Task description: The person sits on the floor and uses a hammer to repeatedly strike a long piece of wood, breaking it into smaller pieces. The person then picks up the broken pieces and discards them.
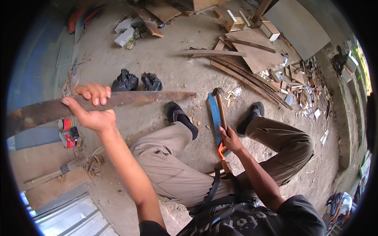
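Observation:
A long, dark, weathered wooden plank (149,96) stretches across the left side, held up above the floor. My left hand (94,110) is closed around it, thumb on the near side and fingers over the far edge. Low between my legs, my right hand (230,139) grips a hammer (221,112) by its wooden handle, the head pointing away from me. Right beside the hammer is a handsaw (214,114) with a blue blade and an orange handle, close to my right hand. Whether that hand also touches the saw, I cannot tell.
Two black plastic bags (126,80) sit beyond the plank. Loose boards (248,78) and scrap wood litter the far right, near a low concrete ledge (344,129). Red cans (67,133) stand at the left. Another person (339,206) is at the lower right edge.

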A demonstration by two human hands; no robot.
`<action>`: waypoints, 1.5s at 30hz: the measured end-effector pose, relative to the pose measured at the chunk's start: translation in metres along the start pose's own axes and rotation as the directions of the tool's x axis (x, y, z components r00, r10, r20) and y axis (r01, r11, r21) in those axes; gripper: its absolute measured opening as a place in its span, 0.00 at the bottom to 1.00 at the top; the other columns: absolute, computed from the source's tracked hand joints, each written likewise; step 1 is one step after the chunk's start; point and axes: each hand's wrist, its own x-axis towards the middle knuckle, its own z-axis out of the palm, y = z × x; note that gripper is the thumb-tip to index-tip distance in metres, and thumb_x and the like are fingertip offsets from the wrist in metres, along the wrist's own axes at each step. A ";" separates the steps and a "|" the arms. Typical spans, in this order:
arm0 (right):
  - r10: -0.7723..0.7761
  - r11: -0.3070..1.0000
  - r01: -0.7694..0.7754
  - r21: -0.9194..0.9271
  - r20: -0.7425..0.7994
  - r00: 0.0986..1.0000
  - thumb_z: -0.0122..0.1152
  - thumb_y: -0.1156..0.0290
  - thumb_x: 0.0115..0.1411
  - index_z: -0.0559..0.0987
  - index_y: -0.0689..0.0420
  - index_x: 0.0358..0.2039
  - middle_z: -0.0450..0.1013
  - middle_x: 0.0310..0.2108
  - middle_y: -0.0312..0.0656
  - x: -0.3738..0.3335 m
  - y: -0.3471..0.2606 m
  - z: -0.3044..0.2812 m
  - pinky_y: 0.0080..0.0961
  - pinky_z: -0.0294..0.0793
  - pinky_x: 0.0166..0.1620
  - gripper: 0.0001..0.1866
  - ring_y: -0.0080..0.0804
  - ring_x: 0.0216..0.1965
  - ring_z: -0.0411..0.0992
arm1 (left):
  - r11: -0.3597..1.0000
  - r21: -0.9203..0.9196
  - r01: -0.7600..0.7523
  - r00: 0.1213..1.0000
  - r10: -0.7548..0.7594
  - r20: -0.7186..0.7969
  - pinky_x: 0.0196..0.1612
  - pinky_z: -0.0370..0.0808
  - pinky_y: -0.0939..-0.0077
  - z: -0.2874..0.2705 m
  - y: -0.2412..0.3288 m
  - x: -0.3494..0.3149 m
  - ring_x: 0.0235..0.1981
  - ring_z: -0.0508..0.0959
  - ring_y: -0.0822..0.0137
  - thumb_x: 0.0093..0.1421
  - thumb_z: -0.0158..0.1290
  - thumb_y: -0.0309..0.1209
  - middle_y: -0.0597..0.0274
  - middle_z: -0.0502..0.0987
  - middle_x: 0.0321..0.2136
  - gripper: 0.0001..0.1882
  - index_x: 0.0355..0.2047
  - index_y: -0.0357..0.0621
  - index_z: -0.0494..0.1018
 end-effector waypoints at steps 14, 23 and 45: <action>0.145 0.972 -0.149 0.182 0.037 0.989 0.46 0.40 0.69 0.69 0.57 0.29 0.63 0.18 0.32 0.057 -0.071 0.021 0.26 0.66 0.18 0.29 0.23 0.15 0.62 | 0.997 -0.014 -0.078 0.997 0.078 -0.010 0.27 0.59 0.71 -0.010 -0.015 -0.024 0.15 0.58 0.72 0.68 0.40 0.58 0.69 0.58 0.13 0.28 0.22 0.49 0.62; 0.346 0.928 -0.347 0.138 0.031 0.938 0.49 0.41 0.68 0.70 0.57 0.31 0.66 0.19 0.36 0.062 -0.042 0.057 0.28 0.66 0.17 0.28 0.26 0.16 0.66 | 0.991 0.021 -0.133 0.986 0.135 -0.096 0.24 0.58 0.73 -0.002 -0.024 -0.032 0.14 0.58 0.73 0.68 0.40 0.59 0.70 0.58 0.13 0.29 0.22 0.49 0.62; 0.184 0.929 -0.196 0.315 0.065 0.981 0.42 0.36 0.68 0.70 0.57 0.31 0.60 0.17 0.31 0.063 -0.083 0.036 0.27 0.63 0.16 0.32 0.22 0.14 0.60 | 0.987 0.017 -0.160 0.983 0.161 -0.093 0.23 0.59 0.71 -0.016 -0.016 -0.040 0.13 0.58 0.72 0.68 0.39 0.59 0.68 0.60 0.14 0.29 0.24 0.48 0.63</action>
